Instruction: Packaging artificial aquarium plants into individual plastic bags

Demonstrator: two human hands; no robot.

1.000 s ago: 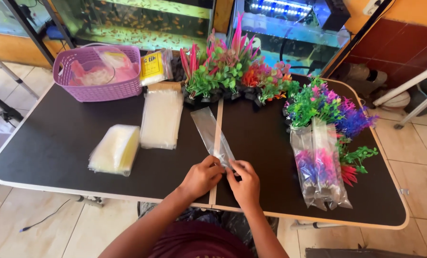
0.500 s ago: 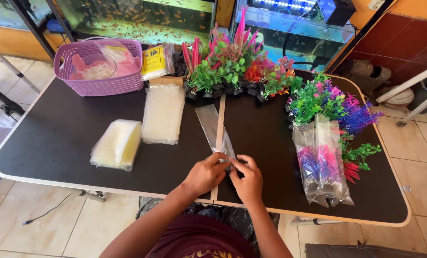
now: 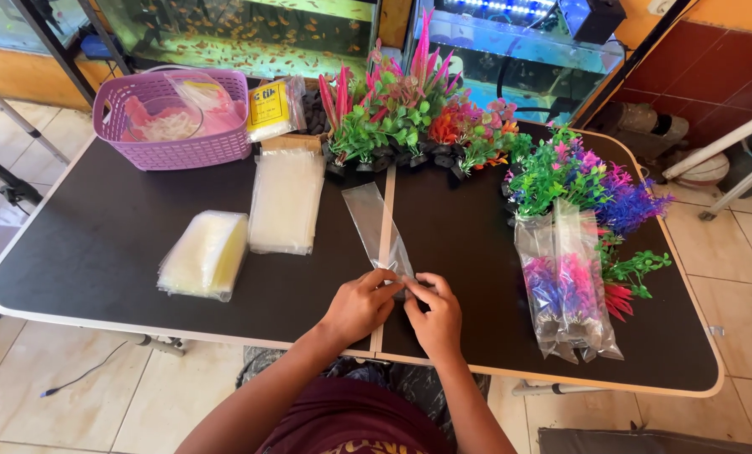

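Observation:
A long clear plastic bag lies on the black table, running away from me along the table's middle seam. My left hand and my right hand both pinch its near end, fingertips close together. To the right lie clear bags filled with pink and blue plastic plants. Loose green, purple and pink plastic plants sit beyond them.
A row of plastic plants on dark bases lines the far edge. Two stacks of clear bags lie at left. A purple basket and a yellow packet stand at the far left. Fish tanks are behind.
The view has shifted a little. Both hands stay on the near end of the clear bag, working it between the fingers; the bag lies in about the same place.

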